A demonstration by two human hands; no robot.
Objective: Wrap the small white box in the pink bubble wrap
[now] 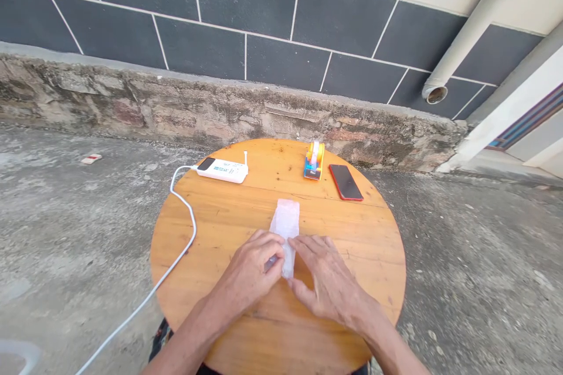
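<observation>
A narrow strip of pale, translucent wrap, looking like bubble wrap (287, 217), lies lengthwise near the middle of the round wooden table. My left hand (253, 263) is curled at its left edge, with thumb and fingers brought together on the wrap. From the other side, my right hand (328, 278) reaches in; its fingertips touch the right edge, and its thumb is apart near the lower end. The hands partly cover the wrap's lower half. Whether anything lies inside the wrap cannot be made out.
On the wooden table (360, 246), a white power strip (223, 170) with a white cable (193, 228) lies back left. A yellow-and-blue tape dispenser (314, 161) stands at the back, beside a red-edged phone (346, 182). Behind is a stone-based wall with a drainpipe (466, 35).
</observation>
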